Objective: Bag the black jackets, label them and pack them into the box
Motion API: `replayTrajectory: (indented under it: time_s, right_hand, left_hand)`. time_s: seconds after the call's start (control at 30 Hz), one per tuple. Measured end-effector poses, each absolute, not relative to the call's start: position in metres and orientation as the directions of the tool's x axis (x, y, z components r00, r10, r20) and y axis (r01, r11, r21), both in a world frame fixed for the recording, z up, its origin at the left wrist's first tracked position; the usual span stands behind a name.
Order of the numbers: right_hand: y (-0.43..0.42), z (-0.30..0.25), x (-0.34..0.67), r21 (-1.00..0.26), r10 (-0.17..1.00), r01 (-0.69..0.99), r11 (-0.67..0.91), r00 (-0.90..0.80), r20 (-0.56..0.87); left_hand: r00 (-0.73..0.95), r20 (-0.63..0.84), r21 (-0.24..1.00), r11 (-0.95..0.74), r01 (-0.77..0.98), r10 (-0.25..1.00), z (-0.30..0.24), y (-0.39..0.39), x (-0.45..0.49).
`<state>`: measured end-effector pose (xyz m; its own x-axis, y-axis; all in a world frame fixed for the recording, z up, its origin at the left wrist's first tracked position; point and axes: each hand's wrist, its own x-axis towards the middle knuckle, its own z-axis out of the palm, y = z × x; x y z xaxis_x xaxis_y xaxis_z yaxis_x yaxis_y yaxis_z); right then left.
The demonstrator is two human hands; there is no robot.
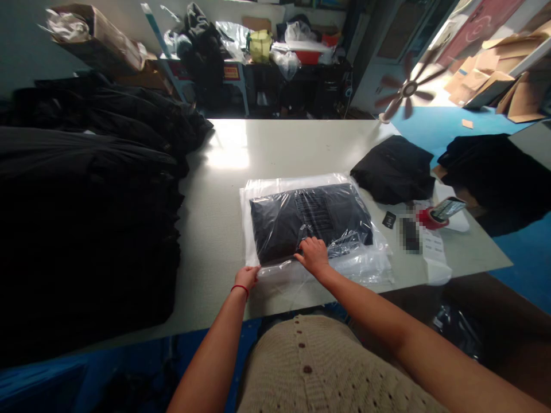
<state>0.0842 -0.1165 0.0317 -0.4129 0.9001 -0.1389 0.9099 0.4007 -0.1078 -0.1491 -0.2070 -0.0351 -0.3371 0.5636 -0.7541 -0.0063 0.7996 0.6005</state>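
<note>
A folded black garment (pixel 310 221) lies inside a clear plastic bag (pixel 365 261) on the pale table (pixel 215 241). My left hand (pixel 247 278), with a red string on its wrist, sits at the bag's near edge. My right hand (pixel 313 256) is on the film at the garment's near edge, a short way to the right. Both hands seem to grip the plastic, though the fingertips are partly hidden. Loose film spreads toward the right of the bag.
A tall stack of black garments (pixel 86 201) fills the table's left side. To the right are another folded black garment (pixel 394 170), a phone (pixel 447 208), a red tape roll (pixel 428 219) and paper labels (pixel 434 248). Cardboard sheets (pixel 495 74) lie beyond.
</note>
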Motion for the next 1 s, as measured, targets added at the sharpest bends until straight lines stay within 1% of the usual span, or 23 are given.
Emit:
replayTrajectory:
  time_s: [0.03, 0.1, 0.23, 0.33, 0.47, 0.53, 0.63, 0.83, 0.9, 1.0]
  right_hand:
    - [-0.116, 0.030, 0.092, -0.108, 0.903, 0.902, 0.418, -0.425, -0.058]
    - [-0.111, 0.026, 0.111, -0.120, 0.914, 0.906, 0.405, -0.403, 0.044]
    - [-0.103, 0.011, 0.138, -0.194, 0.939, 0.922, 0.336, -0.311, 0.150]
    - [-0.103, 0.001, 0.131, -0.236, 0.923, 0.898, 0.371, -0.328, 0.202]
    - [-0.101, -0.010, 0.093, -0.244, 0.857, 0.823, 0.514, -0.478, 0.193]
    - [-0.095, -0.016, 0.079, -0.242, 0.835, 0.800, 0.550, -0.523, 0.168]
    - [-0.084, -0.029, 0.072, -0.234, 0.842, 0.809, 0.539, -0.524, 0.129]
    - [-0.079, -0.053, 0.075, -0.233, 0.864, 0.833, 0.503, -0.495, 0.094]
    - [-0.081, -0.056, 0.074, -0.243, 0.870, 0.836, 0.492, -0.485, 0.093]
    - [-0.082, -0.058, 0.072, -0.260, 0.873, 0.835, 0.484, -0.482, 0.078]
  left_hand:
    - [-0.344, -0.760, 0.595, 0.803, -0.025, 0.552, -0.034, -0.206, -0.150]
    - [-0.356, -0.773, 0.584, 0.808, -0.079, 0.525, -0.031, -0.204, -0.150]
    - [-0.376, -0.773, 0.596, 0.789, -0.151, 0.512, -0.026, -0.202, -0.146]
    - [-0.385, -0.763, 0.614, 0.767, -0.184, 0.519, -0.025, -0.201, -0.144]
    - [-0.390, -0.766, 0.622, 0.742, -0.248, 0.511, -0.026, -0.201, -0.144]
    - [-0.419, -0.746, 0.639, 0.732, -0.236, 0.517, -0.027, -0.201, -0.147]
    - [-0.469, -0.709, 0.662, 0.726, -0.187, 0.526, -0.029, -0.201, -0.153]
    - [-0.517, -0.676, 0.647, 0.759, -0.075, 0.525, -0.034, -0.200, -0.159]
    - [-0.529, -0.683, 0.626, 0.777, -0.068, 0.503, -0.037, -0.200, -0.160]
    - [-0.529, -0.717, 0.587, 0.802, -0.109, 0.454, -0.042, -0.198, -0.162]
